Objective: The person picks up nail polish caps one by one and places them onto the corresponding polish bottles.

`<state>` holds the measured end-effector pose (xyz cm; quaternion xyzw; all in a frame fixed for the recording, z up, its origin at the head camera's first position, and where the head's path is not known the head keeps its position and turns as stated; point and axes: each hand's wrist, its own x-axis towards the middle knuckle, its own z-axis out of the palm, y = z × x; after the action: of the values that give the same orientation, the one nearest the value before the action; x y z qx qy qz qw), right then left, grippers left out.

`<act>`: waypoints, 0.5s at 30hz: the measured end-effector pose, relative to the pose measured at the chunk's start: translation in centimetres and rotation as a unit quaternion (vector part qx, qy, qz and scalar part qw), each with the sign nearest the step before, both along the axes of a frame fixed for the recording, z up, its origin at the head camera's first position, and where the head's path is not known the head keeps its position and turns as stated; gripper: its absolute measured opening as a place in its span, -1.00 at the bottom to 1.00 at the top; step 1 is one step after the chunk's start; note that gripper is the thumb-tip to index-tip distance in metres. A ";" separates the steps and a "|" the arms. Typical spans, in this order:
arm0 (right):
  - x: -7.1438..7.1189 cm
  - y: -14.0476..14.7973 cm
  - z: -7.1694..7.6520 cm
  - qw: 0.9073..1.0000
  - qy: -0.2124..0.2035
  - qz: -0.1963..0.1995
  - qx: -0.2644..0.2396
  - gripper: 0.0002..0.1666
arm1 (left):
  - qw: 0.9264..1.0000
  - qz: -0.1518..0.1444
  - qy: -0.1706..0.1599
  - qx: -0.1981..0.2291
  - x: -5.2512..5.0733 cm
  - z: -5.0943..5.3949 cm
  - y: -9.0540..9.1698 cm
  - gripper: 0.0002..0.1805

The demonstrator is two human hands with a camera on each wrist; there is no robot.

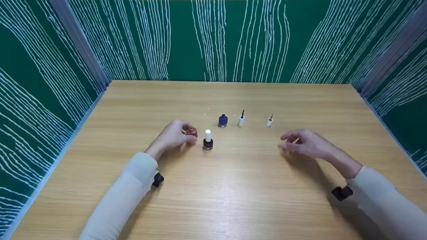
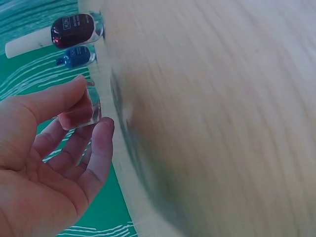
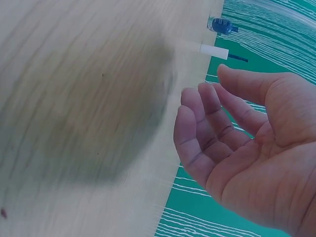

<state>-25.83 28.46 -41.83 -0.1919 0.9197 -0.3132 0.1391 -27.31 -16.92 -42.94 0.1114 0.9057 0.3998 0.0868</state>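
My left hand (image 1: 174,134) holds a small reddish-brown nail polish bottle (image 1: 191,131) between thumb and fingers; in the left wrist view the bottle (image 2: 80,112) shows clear glass at its base. Just to its right stands a dark nail polish bottle (image 1: 208,144) with its white cap on. Farther back is a blue-purple nail polish bottle (image 1: 223,120) with no cap. Two white brush caps stand on the table, bristles up: one with a dark brush (image 1: 241,120), one with a brownish brush (image 1: 269,122). My right hand (image 1: 307,142) hovers near the latter, fingers loosely bent and holding nothing.
The wooden table (image 1: 233,186) bears a few tiny white specks near the blue-purple bottle. Green walls (image 1: 181,40) with white wavy lines enclose its back and sides. Each wrist carries a small black camera.
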 end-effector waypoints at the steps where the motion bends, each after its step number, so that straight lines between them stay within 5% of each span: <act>1: 0.0 0.0 0.0 1.000 0.003 -0.003 -0.002 -0.60 | 1.000 -0.001 0.001 0.001 0.0 0.0 0.0 -0.75; 15: -0.9 -0.8 0.2 0.996 -0.021 -0.086 -0.024 -0.37 | 0.999 0.003 -0.026 0.019 0.8 0.9 0.0 -0.70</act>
<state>-26.75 27.70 -41.58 -0.1090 0.9218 -0.3500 0.1260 -26.56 -16.88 -42.07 0.0995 0.8957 0.4199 0.1071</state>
